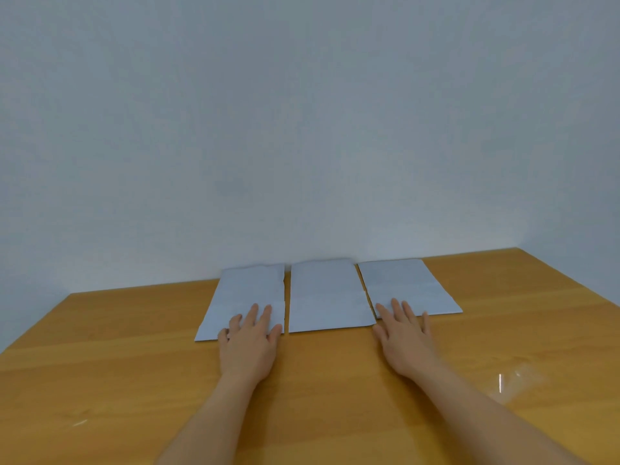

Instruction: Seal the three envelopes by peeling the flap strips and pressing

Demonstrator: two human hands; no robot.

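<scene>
Three white envelopes lie side by side at the far edge of a wooden table (117,347): the left envelope (248,290), the middle envelope (327,293) and the right envelope (406,283). My left hand (250,344) lies flat with straight fingers on the near end of the left envelope. My right hand (404,337) is flat too, its fingertips resting on the near left corner of the right envelope. Nothing is gripped by either hand. No flap or strip can be made out on the envelopes.
A clear crumpled plastic strip (510,380) lies on the table to the right of my right forearm. A small pale sliver (80,423) lies near the left front. A plain grey wall (302,129) rises right behind the envelopes.
</scene>
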